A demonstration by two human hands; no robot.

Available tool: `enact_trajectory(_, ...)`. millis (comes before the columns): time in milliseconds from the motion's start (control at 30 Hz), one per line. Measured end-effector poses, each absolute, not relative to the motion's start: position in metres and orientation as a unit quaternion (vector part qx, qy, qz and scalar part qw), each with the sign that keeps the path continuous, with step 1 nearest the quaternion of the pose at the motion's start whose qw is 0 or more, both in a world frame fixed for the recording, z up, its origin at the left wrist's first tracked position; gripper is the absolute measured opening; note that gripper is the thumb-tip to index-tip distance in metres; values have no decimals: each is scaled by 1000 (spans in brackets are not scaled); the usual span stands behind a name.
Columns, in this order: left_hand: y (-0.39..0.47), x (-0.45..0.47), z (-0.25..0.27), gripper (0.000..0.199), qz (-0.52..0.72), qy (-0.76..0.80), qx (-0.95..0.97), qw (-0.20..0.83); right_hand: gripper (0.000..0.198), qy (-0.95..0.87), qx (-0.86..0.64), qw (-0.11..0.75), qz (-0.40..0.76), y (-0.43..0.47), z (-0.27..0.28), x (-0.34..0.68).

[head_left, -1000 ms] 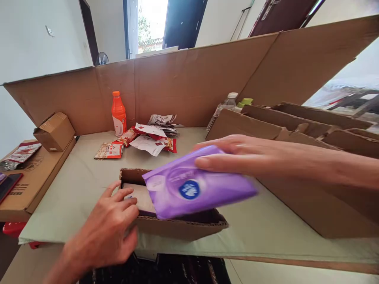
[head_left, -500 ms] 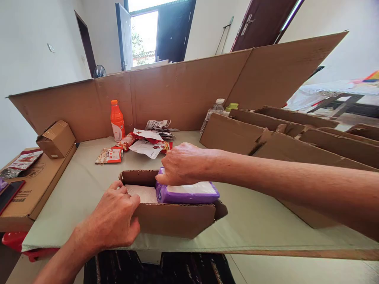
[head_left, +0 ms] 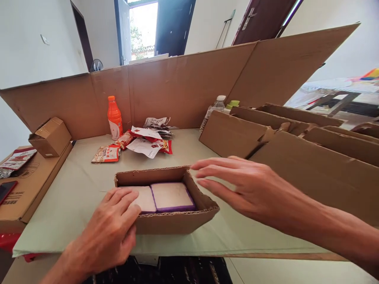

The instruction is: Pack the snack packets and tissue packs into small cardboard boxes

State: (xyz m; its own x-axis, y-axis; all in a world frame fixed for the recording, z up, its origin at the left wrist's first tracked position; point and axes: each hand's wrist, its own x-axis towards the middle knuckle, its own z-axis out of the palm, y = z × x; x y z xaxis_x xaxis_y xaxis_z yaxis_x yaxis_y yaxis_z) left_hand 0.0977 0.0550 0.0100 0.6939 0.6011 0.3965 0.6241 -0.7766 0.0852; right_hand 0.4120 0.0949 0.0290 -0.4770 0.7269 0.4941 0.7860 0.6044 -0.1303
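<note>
An open cardboard box (head_left: 174,225) stands near the table's front edge. Two tissue packs lie flat inside it, side by side: the right pack (head_left: 172,195) has a pale top with purple edges, and the left pack (head_left: 145,198) is partly covered by my fingers. My left hand (head_left: 114,223) grips the box's near left corner, fingers over the rim and thumb against the outer wall. Just right of the box, my right hand (head_left: 239,183) is open and holds nothing. Its fingers are stretched toward the box's right end.
Behind the box lie several snack packets (head_left: 145,146) beside an orange bottle (head_left: 115,118). Cardboard dividers (head_left: 310,165) fill the right side, with a clear bottle (head_left: 218,104) behind. A small carton (head_left: 50,136) rests on a larger one at left. A tall cardboard screen (head_left: 177,86) closes the back.
The right tissue pack has dropped from tilted to flat inside the box. My right hand has let go of it and moved right, its fingers opening. My left hand stays at the box.
</note>
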Motion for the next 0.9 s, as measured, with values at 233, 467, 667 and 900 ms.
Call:
enact_trajectory(233, 55, 52, -47, 83, -382, -453, -800, -93, 83, -827, -456, 298, 142, 87, -49, 474)
enact_trajectory(467, 93, 63, -79, 117, -358, -425, -789, -264, 99, -836, -392, 306, 232, 117, -93, 427)
enact_trajectory(667, 75, 62, -83, 68, -352, -442, -792, -232, 84, -835, -391, 329, 207, 104, -112, 425)
enact_trajectory(900, 74, 71, -73, 65, -355, -503, -735, -285, 102, -854, -368, 346, 125, 117, -73, 431)
